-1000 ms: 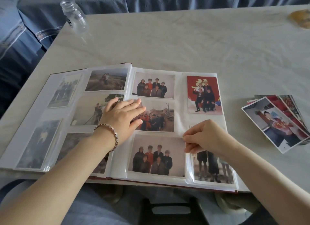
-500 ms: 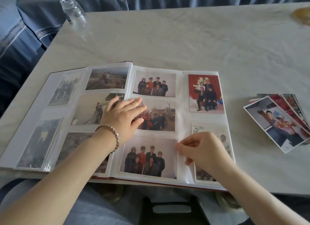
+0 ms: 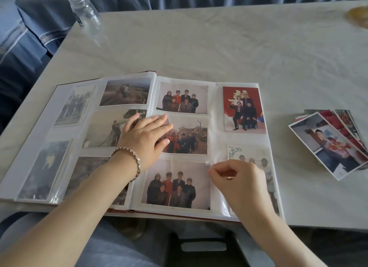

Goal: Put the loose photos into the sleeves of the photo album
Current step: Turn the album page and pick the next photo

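Pinching photo album sleeve [image 3: 214, 195] with right fingers [image 3: 219, 170].

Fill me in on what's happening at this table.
A person is filling an album that lies open on the table. The left hand lies flat across the middle, holding the pages down. The right hand, fingers curled, works at the right edge of the bottom group photo in its sleeve. Whether it pinches photo or sleeve is unclear. A stack of loose photos waits to the right.

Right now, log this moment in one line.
left hand: flat on album | right hand: curled at corner of bottom group photo, grip unclear | loose photos: stacked right of album
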Tool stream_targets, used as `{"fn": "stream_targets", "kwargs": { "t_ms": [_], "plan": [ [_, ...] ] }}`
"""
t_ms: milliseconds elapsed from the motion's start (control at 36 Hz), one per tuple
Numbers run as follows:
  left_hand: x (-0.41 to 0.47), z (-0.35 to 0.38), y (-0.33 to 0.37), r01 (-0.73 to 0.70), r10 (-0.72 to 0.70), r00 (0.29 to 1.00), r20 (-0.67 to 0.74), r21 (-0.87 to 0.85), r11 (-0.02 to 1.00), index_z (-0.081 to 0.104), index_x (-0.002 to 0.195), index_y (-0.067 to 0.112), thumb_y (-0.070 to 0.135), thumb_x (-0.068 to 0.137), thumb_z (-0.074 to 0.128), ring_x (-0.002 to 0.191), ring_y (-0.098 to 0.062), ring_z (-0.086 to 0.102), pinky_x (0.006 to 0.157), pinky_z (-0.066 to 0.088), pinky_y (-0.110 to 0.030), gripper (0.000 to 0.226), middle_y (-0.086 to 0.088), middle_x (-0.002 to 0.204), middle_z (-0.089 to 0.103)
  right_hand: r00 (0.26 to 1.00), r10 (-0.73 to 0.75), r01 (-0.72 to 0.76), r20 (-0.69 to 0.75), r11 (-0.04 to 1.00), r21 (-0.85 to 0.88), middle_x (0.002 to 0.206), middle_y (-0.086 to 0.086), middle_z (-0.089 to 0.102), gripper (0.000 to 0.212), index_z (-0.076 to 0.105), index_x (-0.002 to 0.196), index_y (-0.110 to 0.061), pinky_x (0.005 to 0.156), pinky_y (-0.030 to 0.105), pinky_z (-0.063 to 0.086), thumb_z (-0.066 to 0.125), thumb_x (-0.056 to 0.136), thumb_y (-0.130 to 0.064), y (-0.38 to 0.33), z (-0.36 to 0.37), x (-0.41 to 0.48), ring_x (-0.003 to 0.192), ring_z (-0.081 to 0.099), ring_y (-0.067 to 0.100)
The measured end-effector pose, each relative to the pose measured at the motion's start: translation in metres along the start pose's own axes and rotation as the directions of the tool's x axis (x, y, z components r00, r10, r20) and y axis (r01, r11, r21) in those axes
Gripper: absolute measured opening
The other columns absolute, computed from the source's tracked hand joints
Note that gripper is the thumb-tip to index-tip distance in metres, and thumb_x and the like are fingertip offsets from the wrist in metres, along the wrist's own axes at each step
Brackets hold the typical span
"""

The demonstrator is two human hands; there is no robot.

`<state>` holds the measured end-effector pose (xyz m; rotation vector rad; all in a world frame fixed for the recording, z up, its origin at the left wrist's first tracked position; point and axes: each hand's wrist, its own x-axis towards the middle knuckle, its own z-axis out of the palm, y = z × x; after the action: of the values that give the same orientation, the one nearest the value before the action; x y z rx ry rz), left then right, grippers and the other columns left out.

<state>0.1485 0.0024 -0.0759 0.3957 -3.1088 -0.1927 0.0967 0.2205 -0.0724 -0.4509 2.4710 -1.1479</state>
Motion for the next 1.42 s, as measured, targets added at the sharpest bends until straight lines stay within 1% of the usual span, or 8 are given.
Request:
{"fn": "stream_targets", "kwargs": {
  "t_ms": [167, 389, 556, 806, 944, 1083, 1194, 1417],
  "plan": [
    [-0.001, 0.0, 0.0, -0.002, 0.002, 1.0, -0.015, -0.001, 1.0, 0.06, 0.124, 0.025, 0.036, 0.085, 0.042, 0.13, -0.019, 0.044, 0.108, 0.003, -0.032, 0.045, 0.003, 0.139, 0.049, 0.998, -0.066, 0.066, 0.025, 0.998, 0.002, 0.076, -0.016, 0.062, 0.005, 0.072, 0.085, -0.021, 0.061, 0.0, 0.044, 0.07, 0.081, -0.018, 0.003, 0.001, 0.0, 0.066, 0.059, -0.003],
    [0.0, -0.003, 0.003, -0.004, 0.003, 1.0, -0.021, -0.029, 1.0, 0.054, 0.13, 0.026, 0.028, 0.093, 0.054, 0.137, -0.015, 0.032, 0.113, -0.001, -0.034, 0.038, 0.006, 0.146, 0.038, 0.993, 0.025, -0.045, 0.116, 0.984, 0.174, 0.066, -0.003, 0.069, 0.012, 0.063, 0.072, -0.019, 0.059, 0.02, 0.055, 0.069, 0.082, -0.016, 0.001, -0.007, 0.007, 0.056, 0.064, 0.007],
    [-0.018, -0.01, 0.009, -0.108, 0.103, 0.984, -0.143, -0.03, 0.994, 0.071, 0.072, 0.013, -0.002, 0.063, 0.079, 0.072, -0.024, 0.063, 0.076, 0.045, -0.042, 0.019, 0.0, 0.076, 0.065, 0.986, 0.089, -0.116, 0.139, 0.973, 0.2, 0.06, -0.005, 0.068, 0.011, 0.066, 0.07, -0.017, 0.055, 0.019, 0.055, 0.071, 0.079, -0.014, 0.002, -0.009, 0.005, 0.053, 0.064, 0.008],
    [-0.045, -0.015, 0.021, -0.08, 0.083, 0.993, -0.083, 0.034, 0.996, 0.071, 0.069, 0.013, -0.008, 0.047, 0.08, 0.063, -0.02, 0.064, 0.061, 0.052, -0.037, 0.032, 0.001, 0.07, 0.065, 0.988, 0.061, -0.093, 0.145, 0.971, 0.222, 0.056, -0.008, 0.066, 0.013, 0.065, 0.069, -0.019, 0.05, 0.011, 0.049, 0.071, 0.079, -0.012, 0.004, -0.01, 0.004, 0.051, 0.063, 0.005],
    [-0.041, -0.027, 0.036, 0.007, -0.019, 0.988, 0.15, 0.079, 0.997, 0.059, 0.114, 0.021, 0.012, 0.091, 0.046, 0.11, -0.015, 0.051, 0.098, 0.031, -0.03, 0.027, 0.007, 0.112, 0.057, 0.989, 0.044, -0.066, 0.141, 0.986, 0.154, 0.062, -0.011, 0.066, 0.015, 0.063, 0.07, -0.024, 0.053, 0.012, 0.051, 0.071, 0.079, -0.016, 0.003, -0.009, 0.004, 0.054, 0.064, 0.003],
    [-0.036, -0.022, 0.043, 0.053, -0.049, 0.989, 0.142, -0.023, 0.998, 0.059, 0.101, 0.023, 0.016, 0.094, 0.042, 0.11, -0.009, 0.041, 0.102, 0.029, -0.024, 0.02, 0.01, 0.111, 0.049, 0.985, -0.087, 0.077, -0.15, 0.994, -0.073, 0.086, -0.008, 0.062, 0.009, 0.066, 0.089, -0.02, 0.071, 0.023, 0.054, 0.068, 0.082, -0.016, 0.01, -0.027, 0.009, 0.074, 0.06, 0.008],
    [-0.036, -0.012, 0.065, 0.033, -0.01, 0.995, 0.102, -0.222, 0.975, 0.053, 0.127, 0.023, 0.017, 0.093, 0.047, 0.123, -0.006, 0.035, 0.102, 0.02, -0.011, 0.034, 0.01, 0.13, 0.043, 0.972, 0.128, -0.145, -0.196, 0.986, -0.078, 0.123, 0.004, 0.048, 0.043, 0.05, 0.13, -0.016, 0.078, 0.03, 0.048, 0.059, 0.089, -0.027, 0.022, -0.052, 0.023, 0.104, 0.052, 0.019],
    [-0.006, -0.008, 0.116, 0.132, 0.013, 0.971, 0.239, -0.58, 0.804, 0.031, 0.142, 0.028, 0.031, 0.095, 0.048, 0.134, -0.005, 0.028, 0.106, 0.028, -0.019, 0.051, 0.013, 0.147, 0.031, 0.956, 0.293, -0.291, 0.02, 0.934, 0.21, 0.075, -0.013, 0.061, 0.019, 0.066, 0.106, -0.014, 0.049, 0.014, 0.038, 0.055, 0.092, -0.019, 0.031, -0.078, 0.035, 0.065, 0.057, 0.0]
  ]
}}
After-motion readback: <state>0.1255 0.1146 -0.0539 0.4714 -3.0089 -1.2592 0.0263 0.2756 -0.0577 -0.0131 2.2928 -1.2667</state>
